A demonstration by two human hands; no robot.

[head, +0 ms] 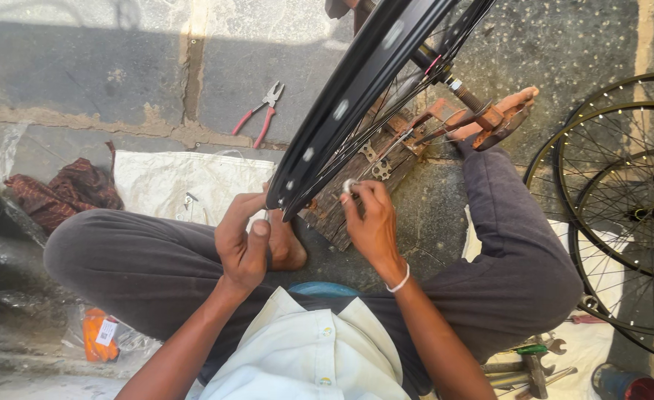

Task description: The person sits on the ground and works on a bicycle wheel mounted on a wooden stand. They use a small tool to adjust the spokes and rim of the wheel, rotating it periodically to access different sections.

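Observation:
A black bicycle wheel rim (pixel 356 89) with thin spokes stands tilted in front of me, its hub axle (pixel 460 90) resting by a rusty metal stand (pixel 490 118). My left hand (pixel 244 241) pinches the rim's near edge with thumb and fingers closed on it. My right hand (pixel 371 222) grips a small round silver tool (pixel 350 185) at the spokes just right of the rim's edge. I sit cross-legged in dark trousers, a bare foot (pixel 286 248) under the rim.
Red-handled pliers (pixel 262 115) lie on the stone floor beyond. A white sack (pixel 171 181) and a dark red rag (pixel 64 189) lie left. Three spoked wheels (pixel 623 215) lean at right. Wrenches and a hammer (pixel 530 363) lie by my right knee; an orange packet (pixel 99 335) at left.

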